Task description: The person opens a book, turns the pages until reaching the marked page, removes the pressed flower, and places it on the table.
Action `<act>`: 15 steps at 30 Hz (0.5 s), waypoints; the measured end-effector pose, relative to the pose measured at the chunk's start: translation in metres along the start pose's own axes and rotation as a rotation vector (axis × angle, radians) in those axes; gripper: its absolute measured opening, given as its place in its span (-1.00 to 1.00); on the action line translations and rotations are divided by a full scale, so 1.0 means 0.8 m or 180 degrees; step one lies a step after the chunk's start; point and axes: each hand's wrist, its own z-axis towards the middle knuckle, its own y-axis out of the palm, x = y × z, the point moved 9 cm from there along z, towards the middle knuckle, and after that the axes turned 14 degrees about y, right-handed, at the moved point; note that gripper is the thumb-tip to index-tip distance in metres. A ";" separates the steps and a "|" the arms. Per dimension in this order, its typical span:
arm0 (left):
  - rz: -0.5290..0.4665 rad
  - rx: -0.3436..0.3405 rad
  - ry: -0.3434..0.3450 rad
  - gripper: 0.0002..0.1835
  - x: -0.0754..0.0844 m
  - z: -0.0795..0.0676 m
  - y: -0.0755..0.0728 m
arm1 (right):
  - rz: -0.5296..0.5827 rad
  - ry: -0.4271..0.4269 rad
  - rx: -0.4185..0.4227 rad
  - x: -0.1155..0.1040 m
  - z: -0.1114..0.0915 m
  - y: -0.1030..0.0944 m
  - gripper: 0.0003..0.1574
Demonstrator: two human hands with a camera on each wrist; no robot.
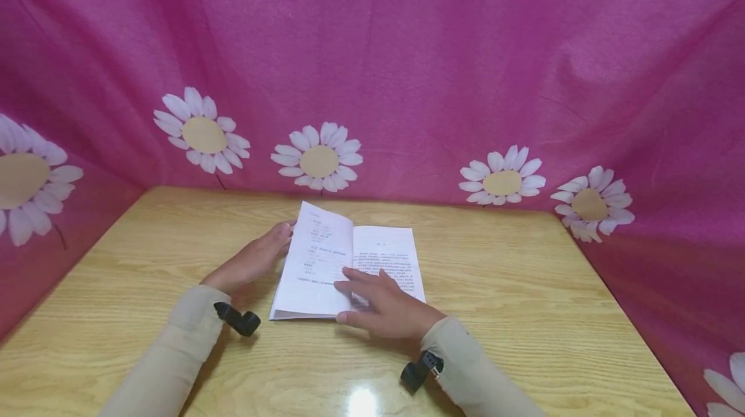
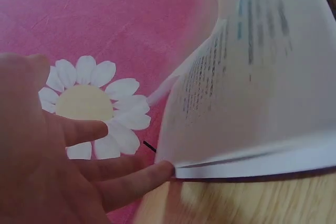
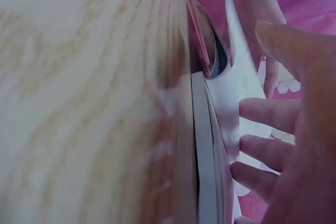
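Observation:
An open book (image 1: 326,262) with printed white pages lies on the table, its left side raised at a slant off the wood. Against its left edge is my left hand (image 1: 256,260), fingers extended; in the left wrist view a fingertip touches the lower corner of the pages (image 2: 262,114). My right hand (image 1: 384,304) spreads its fingers over the lower middle of the book, near the fold. From the right wrist view, those fingertips meet the page surface and the block of page edges (image 3: 206,145) shows side-on. The far fingertips of the left hand are partly hidden behind the raised pages.
The wood-grain table (image 1: 524,313) extends around the book on all sides. A pink cloth (image 1: 407,81) with white daisies hangs behind and at both sides. Small black devices (image 1: 237,320) are fixed at both wrists.

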 end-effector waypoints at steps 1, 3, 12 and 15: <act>0.0034 0.0033 0.0031 -0.14 0.001 0.001 -0.002 | -0.0051 0.0001 -0.0014 0.000 0.000 0.001 -0.14; 0.0128 0.0128 0.0077 -0.18 0.003 0.003 -0.006 | -0.0145 -0.0008 -0.0029 0.000 -0.002 0.003 -0.14; 0.1345 -0.0179 0.0777 -0.05 0.043 0.007 0.016 | -0.0400 -0.0082 -0.0079 0.000 -0.003 0.010 -0.12; 0.1637 -0.0479 0.0939 0.00 0.046 0.004 0.035 | -0.0460 -0.0103 -0.0092 0.000 -0.003 0.013 -0.11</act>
